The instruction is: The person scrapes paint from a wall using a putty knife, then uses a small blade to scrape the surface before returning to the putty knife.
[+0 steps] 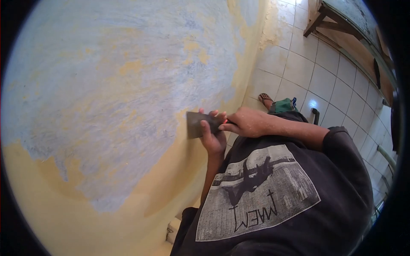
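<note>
A putty knife [194, 125] with a wide, dark flat blade is held in front of my chest, close to the wall. My right hand [248, 122] is closed around its handle, mostly hidden, with a bit of red showing by the fingers. My left hand [217, 143] pinches the blade, thumb lying across the near face and fingertips showing past the far edge. Beside both hands stands the wall [115, 98], its yellow paint worn or scraped away over a large area, leaving rough bluish-white patches.
White floor tiles [294, 66] run along the wall's base, with pale crumbs [268, 32] at the edge. A wooden table [341, 23] stands at upper right. My sandalled foot [265, 100] shows beyond my arm. A pale boxy thing [172, 229] sits low by the wall.
</note>
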Demonstrator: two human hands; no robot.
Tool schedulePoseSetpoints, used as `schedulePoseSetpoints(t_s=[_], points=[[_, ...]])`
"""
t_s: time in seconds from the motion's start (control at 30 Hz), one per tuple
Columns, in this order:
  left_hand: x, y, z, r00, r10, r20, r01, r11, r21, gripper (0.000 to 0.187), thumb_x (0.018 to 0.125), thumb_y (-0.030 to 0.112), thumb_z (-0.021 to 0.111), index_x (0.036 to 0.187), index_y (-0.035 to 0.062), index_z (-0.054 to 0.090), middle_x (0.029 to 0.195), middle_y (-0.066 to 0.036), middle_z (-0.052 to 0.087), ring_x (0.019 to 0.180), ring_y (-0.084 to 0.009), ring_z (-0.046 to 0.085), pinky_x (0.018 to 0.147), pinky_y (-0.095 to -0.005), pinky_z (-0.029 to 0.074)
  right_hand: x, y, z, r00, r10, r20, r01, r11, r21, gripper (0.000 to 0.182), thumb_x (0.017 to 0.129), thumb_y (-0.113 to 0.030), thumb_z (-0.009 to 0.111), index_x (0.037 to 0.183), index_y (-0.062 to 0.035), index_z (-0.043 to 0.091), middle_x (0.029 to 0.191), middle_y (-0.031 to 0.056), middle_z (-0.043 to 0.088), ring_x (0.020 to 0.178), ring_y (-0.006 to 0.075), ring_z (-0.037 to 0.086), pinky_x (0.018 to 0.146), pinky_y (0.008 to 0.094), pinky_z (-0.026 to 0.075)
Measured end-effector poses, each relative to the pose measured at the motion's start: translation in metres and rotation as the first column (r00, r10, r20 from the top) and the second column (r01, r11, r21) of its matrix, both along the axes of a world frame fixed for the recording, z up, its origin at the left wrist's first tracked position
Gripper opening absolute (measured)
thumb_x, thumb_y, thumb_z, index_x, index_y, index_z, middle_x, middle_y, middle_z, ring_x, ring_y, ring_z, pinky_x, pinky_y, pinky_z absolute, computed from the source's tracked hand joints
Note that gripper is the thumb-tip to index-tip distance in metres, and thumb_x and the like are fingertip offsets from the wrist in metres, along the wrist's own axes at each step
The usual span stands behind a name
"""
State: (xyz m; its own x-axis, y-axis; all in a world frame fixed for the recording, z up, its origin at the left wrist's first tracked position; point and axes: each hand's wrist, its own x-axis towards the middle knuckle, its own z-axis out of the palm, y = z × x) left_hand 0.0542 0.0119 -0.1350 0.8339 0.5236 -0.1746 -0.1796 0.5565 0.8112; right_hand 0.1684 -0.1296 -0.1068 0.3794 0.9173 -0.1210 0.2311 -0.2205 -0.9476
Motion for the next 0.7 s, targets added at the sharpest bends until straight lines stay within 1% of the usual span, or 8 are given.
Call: schedulePoseSetpoints(t_s=[0.03, 0.13, 0.17, 0.23, 0.4, 0.53, 0.63, 0.7], points=[[-0.004, 0.004, 0.000, 0.999, 0.009, 0.039, -0.009, 1.000, -0.015, 0.059, 0.101, 0.035, 0.052, 0.148, 0.0087, 0.027, 0.120, -0.018, 0.059, 0.103, -0.0351, 0.065, 0.086, -0.0420, 0.054, 0.000, 0.002, 0.003, 1.000, 0.004, 0.011, -0.004, 1.000, 0.004, 0.049, 0.098, -0.044, 0.050, 0.091, 0.0018, 0.066, 0.072, 0.0271, 0.063, 0.075, 0.0468, 0.062, 0.072, 0.0525, 0.048], [-0.005, 0.000, 0.003, 1.000, 0.007, 0.001, -0.007, 1.000, 0.000, 0.060, 0.101, 0.035, 0.052, 0.148, 0.0074, 0.027, 0.119, -0.018, 0.059, 0.103, -0.0348, 0.065, 0.086, -0.0419, 0.054, 0.002, -0.001, 0.002, 0.999, 0.020, 0.030, -0.020, 1.000, -0.017, 0.048, 0.098, -0.044, 0.051, 0.090, 0.0015, 0.066, 0.072, 0.0269, 0.063, 0.074, 0.0466, 0.061, 0.072, 0.0526, 0.048], [-0.003, -0.004, 0.000, 1.000, -0.003, -0.027, 0.003, 1.000, 0.003, 0.059, 0.101, 0.035, 0.052, 0.147, 0.0071, 0.027, 0.118, -0.018, 0.059, 0.103, -0.0350, 0.065, 0.085, -0.0420, 0.054, 0.002, -0.002, -0.002, 1.000, -0.003, 0.024, 0.003, 1.000, -0.006, 0.049, 0.098, -0.044, 0.051, 0.090, 0.0014, 0.066, 0.072, 0.0268, 0.062, 0.074, 0.0466, 0.061, 0.071, 0.0527, 0.048], [0.000, -0.004, 0.003, 1.000, 0.013, 0.000, -0.013, 1.000, -0.010, 0.059, 0.101, 0.035, 0.052, 0.147, 0.0072, 0.027, 0.119, -0.018, 0.059, 0.102, -0.0352, 0.065, 0.085, -0.0415, 0.055, -0.003, -0.004, -0.007, 0.999, -0.044, 0.001, 0.044, 0.999, 0.006, 0.049, 0.098, -0.044, 0.050, 0.088, 0.0011, 0.066, 0.071, 0.0266, 0.062, 0.073, 0.0468, 0.061, 0.070, 0.0529, 0.047], [-0.005, -0.004, 0.006, 1.000, 0.007, 0.022, -0.006, 0.999, -0.032, 0.059, 0.102, 0.034, 0.051, 0.147, 0.0066, 0.027, 0.119, -0.018, 0.059, 0.100, -0.0344, 0.066, 0.083, -0.0403, 0.055, -0.005, -0.005, -0.005, 1.000, -0.001, -0.009, 0.001, 1.000, 0.024, 0.049, 0.098, -0.044, 0.050, 0.086, 0.0009, 0.065, 0.069, 0.0269, 0.061, 0.072, 0.0468, 0.061, 0.069, 0.0534, 0.047], [0.002, -0.008, 0.008, 0.999, -0.001, -0.042, 0.002, 1.000, 0.021, 0.056, 0.102, 0.033, 0.050, 0.147, 0.0075, 0.029, 0.119, -0.018, 0.059, 0.100, -0.0339, 0.066, 0.084, -0.0402, 0.054, -0.002, -0.006, -0.002, 1.000, -0.009, -0.021, 0.007, 0.998, -0.064, 0.049, 0.098, -0.044, 0.050, 0.086, 0.0011, 0.066, 0.069, 0.0269, 0.061, 0.071, 0.0470, 0.061, 0.068, 0.0534, 0.047], [0.001, -0.007, 0.004, 0.999, -0.015, -0.029, 0.014, 1.000, -0.011, 0.057, 0.102, 0.033, 0.050, 0.148, 0.0075, 0.028, 0.118, -0.017, 0.059, 0.101, -0.0331, 0.066, 0.084, -0.0402, 0.054, -0.002, -0.004, -0.002, 0.999, -0.040, 0.019, 0.040, 0.999, -0.020, 0.050, 0.099, -0.044, 0.050, 0.085, 0.0011, 0.066, 0.069, 0.0271, 0.061, 0.071, 0.0471, 0.061, 0.067, 0.0534, 0.047], [0.005, -0.004, 0.005, 1.000, -0.020, -0.021, 0.020, 1.000, -0.011, 0.057, 0.102, 0.034, 0.050, 0.148, 0.0093, 0.028, 0.119, -0.016, 0.058, 0.100, -0.0317, 0.066, 0.084, -0.0397, 0.054, -0.002, -0.005, -0.003, 0.999, -0.043, -0.005, 0.043, 0.999, -0.022, 0.050, 0.099, -0.044, 0.050, 0.085, 0.0010, 0.066, 0.070, 0.0271, 0.061, 0.072, 0.0470, 0.061, 0.068, 0.0532, 0.047]])
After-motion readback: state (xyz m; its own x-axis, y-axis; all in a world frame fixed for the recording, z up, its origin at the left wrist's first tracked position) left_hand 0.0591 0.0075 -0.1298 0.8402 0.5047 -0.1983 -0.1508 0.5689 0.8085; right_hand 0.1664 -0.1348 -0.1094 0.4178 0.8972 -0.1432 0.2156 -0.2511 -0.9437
